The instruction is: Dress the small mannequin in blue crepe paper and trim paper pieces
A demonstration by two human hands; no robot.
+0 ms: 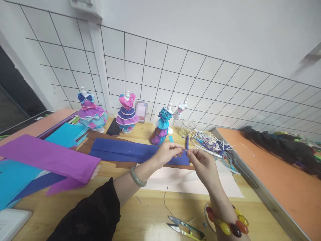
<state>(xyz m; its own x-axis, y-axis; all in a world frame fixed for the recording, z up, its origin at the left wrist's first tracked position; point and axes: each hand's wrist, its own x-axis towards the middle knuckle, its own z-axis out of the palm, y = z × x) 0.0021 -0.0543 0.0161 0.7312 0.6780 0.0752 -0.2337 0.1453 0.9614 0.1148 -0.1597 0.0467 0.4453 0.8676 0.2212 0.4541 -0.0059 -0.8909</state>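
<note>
A narrow dark blue strip point(187, 142) stands up between the fingertips of both hands, over the right end of a flat dark blue crepe paper sheet point(120, 150). My left hand point(168, 154), with a jade bangle at the wrist, is closed in a pinch beside the strip's lower end; what its fingertips hold is too small to make out. Closed too, my right hand point(203, 165) pinches the strip's lower end between thumb and fingers. Brown sheets point(87, 144) and a pale sheet point(160, 177) lie under and in front of the blue one.
Thread snips point(185, 229) lie at the front edge. Several small dress forms, including a teal-and-purple dress point(163, 127), stand along the back. A glass jar point(187, 128) and a heap of thin strips point(208, 140) are at right. Purple paper point(55, 157) covers the left side.
</note>
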